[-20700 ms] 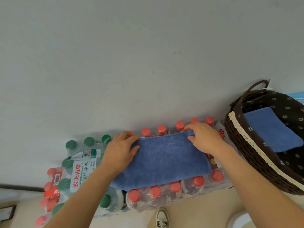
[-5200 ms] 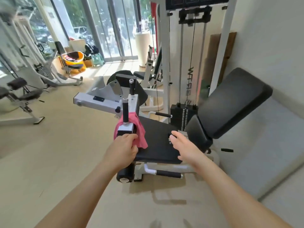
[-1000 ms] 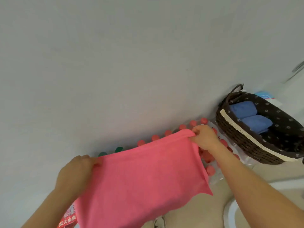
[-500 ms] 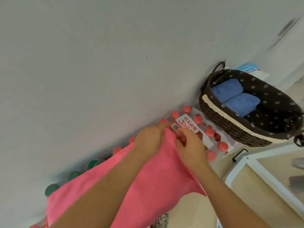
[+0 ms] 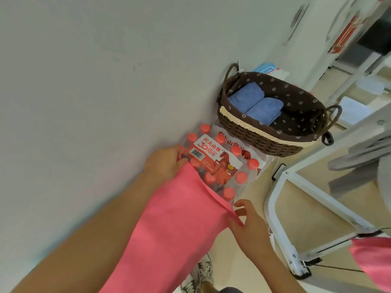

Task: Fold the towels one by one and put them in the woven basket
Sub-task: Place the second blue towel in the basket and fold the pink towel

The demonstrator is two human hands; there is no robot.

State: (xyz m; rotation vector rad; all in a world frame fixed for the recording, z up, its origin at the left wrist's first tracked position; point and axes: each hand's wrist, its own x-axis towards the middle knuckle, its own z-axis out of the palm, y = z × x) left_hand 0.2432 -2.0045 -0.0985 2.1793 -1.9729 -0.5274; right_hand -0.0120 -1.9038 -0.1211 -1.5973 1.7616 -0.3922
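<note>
A pink towel (image 5: 173,225) lies folded in half over shrink-wrapped packs of water bottles (image 5: 222,163) by the wall. My left hand (image 5: 165,163) grips its far corner next to the wall. My right hand (image 5: 249,227) pinches the near corner at the pack's front edge. The woven basket (image 5: 260,138), dark brown with a flowered lining, stands to the right beyond the bottles and holds two folded blue towels (image 5: 256,104).
A white metal machine frame (image 5: 281,210) stands close on the right. Another pink cloth (image 5: 374,263) shows at the lower right edge. My shoe (image 5: 201,275) is on the beige floor below. The grey wall (image 5: 105,81) fills the left.
The towel was held spread out, then folded in half. My hands have since moved apart along the folded edge, the right one toward me, and the view has swung right.
</note>
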